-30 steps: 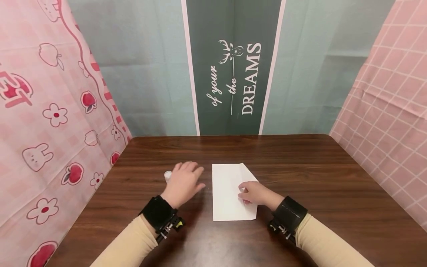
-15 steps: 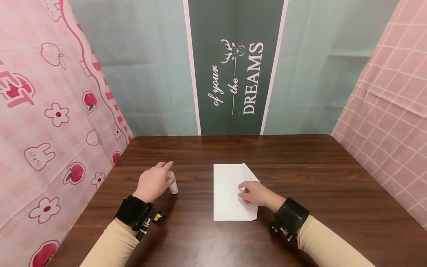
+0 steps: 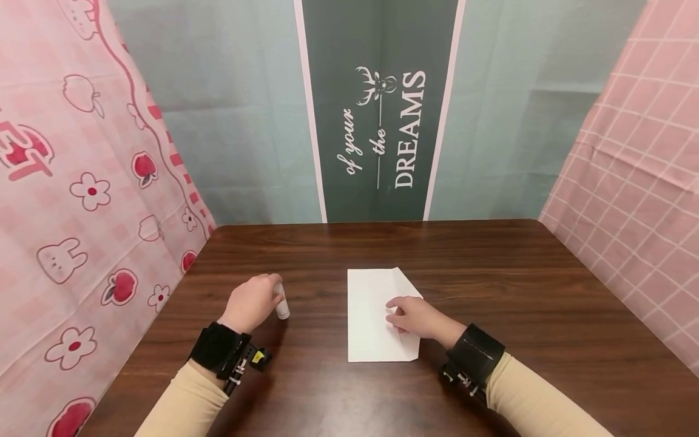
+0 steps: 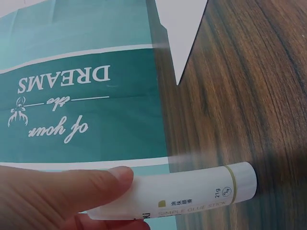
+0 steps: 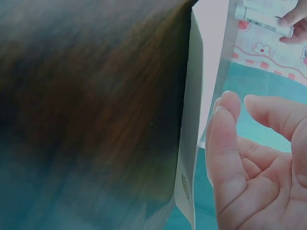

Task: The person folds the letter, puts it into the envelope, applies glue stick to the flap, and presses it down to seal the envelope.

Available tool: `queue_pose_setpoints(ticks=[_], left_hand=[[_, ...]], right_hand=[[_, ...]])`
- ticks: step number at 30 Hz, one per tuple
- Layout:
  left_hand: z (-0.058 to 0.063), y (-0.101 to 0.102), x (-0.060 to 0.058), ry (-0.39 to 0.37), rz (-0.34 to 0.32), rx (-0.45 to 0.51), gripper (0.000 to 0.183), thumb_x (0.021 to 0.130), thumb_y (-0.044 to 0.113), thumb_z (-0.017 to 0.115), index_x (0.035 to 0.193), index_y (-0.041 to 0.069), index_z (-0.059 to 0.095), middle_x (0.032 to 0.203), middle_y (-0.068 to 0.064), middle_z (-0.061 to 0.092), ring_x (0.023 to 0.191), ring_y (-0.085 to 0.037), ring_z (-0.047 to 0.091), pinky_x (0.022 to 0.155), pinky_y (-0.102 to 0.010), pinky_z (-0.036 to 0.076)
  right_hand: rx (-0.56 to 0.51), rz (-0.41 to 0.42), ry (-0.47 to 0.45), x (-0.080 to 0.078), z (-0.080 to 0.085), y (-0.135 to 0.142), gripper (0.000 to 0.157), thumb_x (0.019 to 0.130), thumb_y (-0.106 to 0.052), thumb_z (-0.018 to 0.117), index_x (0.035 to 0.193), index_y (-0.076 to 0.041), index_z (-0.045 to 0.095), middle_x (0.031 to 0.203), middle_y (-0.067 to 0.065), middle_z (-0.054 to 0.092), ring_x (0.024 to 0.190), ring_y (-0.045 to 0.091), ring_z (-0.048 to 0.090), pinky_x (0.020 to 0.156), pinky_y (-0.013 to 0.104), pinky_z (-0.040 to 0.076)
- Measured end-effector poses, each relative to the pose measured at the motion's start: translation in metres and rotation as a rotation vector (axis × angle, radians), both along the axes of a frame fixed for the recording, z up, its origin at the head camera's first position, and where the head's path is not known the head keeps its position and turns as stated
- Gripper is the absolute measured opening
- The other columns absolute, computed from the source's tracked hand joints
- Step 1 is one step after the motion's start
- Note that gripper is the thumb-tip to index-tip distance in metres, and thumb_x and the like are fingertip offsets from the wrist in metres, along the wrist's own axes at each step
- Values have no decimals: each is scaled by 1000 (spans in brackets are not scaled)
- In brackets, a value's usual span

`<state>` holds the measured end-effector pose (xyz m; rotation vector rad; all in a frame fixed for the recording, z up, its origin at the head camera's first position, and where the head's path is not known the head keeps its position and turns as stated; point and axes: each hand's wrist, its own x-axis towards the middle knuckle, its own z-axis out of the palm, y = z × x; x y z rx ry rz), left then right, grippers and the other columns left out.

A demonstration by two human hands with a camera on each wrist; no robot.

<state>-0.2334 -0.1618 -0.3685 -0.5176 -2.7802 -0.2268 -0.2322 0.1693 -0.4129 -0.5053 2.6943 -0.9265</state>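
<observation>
My left hand [image 3: 250, 303] grips a white glue stick [image 3: 282, 309] at its upper end, left of the middle of the table. In the left wrist view the thumb lies along the glue stick [image 4: 194, 191], whose label reads "Simple Glue Stick" and 21g. A white piece of paper [image 3: 368, 315] lies flat at the centre, with slanted corners on its right side like an envelope's flap. Over that right side is my right hand [image 3: 417, 317], its fingers loosely bent. The right wrist view shows a gap between thumb and fingertips, with nothing held; whether the hand touches the paper is unclear.
The dark wooden table [image 3: 469, 255] ends at a green curtain [image 3: 377, 206] with white lettering. A pink patterned cloth [image 3: 125, 243] hangs at the left and a pink checked one [image 3: 628, 182] at the right. Each wrist wears a black band.
The left hand has moved left from beside the paper, and its fingers have closed round the glue stick. My right hand and the paper have barely moved.
</observation>
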Motion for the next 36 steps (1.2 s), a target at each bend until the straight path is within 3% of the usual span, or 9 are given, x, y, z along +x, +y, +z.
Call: queue_pose_setpoints(ticks=[10,21,29,36], left_hand=[[-2,12,0,-34,-73,78,24,79,12,74,98,2,63,85,-8,63,73,-22,62,61,-37,48],[0,31,0,-70,-83,151,25,81,14,73,101,3,64,89,-6,63,76,-18,62,64,-35,49],[-1,45,0,-72,-99,229,27,80,15,74,102,3,64,91,-6,64,74,-15,59,66,-32,50],[-7,65,1,-62,-155,321,28,81,18,73,102,3,65,94,-6,65,74,-13,58,67,-29,50]], right_hand=[[-82,66,62,1,0,-1,31,89,-11,61,114,7,59,66,0,56,57,12,52,54,26,43],[-144,70,101,-1,-3,-6,26,88,-8,61,112,5,60,73,0,62,65,13,61,60,24,47],[-160,108,218,-2,-2,-7,26,83,-6,69,107,2,64,77,-4,63,71,10,59,67,24,48],[-285,47,194,-1,2,-11,23,84,-8,68,105,2,66,81,-1,69,78,10,65,72,26,52]])
